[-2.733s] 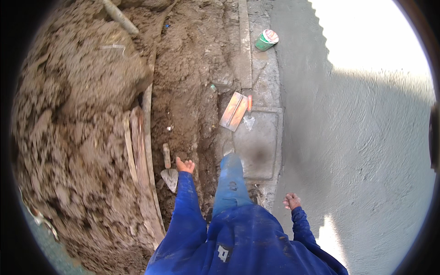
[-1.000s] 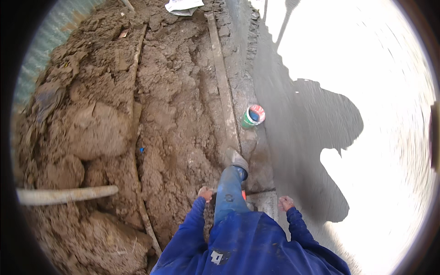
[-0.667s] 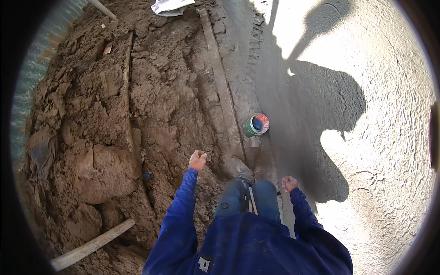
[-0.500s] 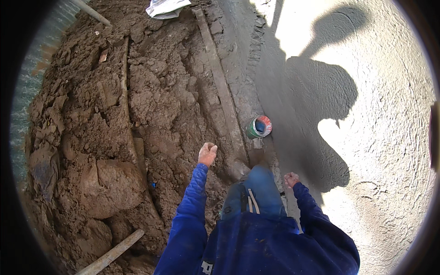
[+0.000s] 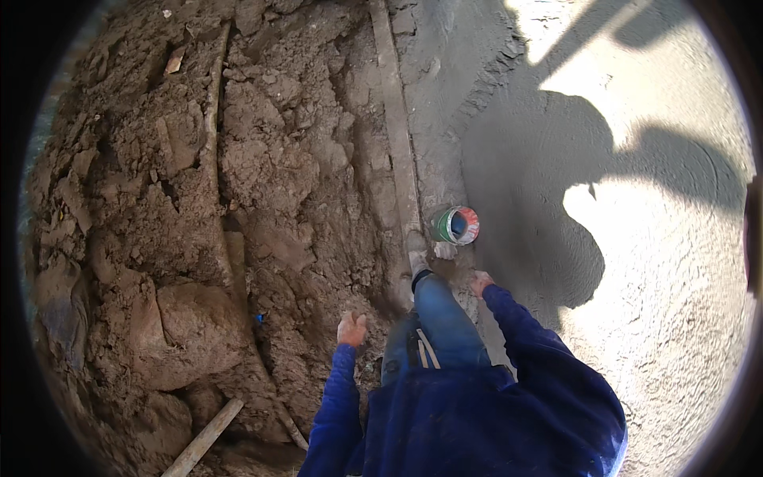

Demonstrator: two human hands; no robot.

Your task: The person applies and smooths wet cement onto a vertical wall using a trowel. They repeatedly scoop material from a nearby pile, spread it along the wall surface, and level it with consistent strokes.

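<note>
Two bare hands we can see: the left hand (image 5: 351,327) is loosely curled, with nothing visible in its grip, above the soil (image 5: 278,183) and to the left of the trousers (image 5: 449,322), while the right hand (image 5: 480,283) has its fingers bent inward near the edge of the concrete (image 5: 668,334), and we cannot tell whether it holds something. We find the green bucket (image 5: 441,226) just ahead of the right hand, apart from it, between the board (image 5: 397,111) and the concrete, with something blue inside.
</note>
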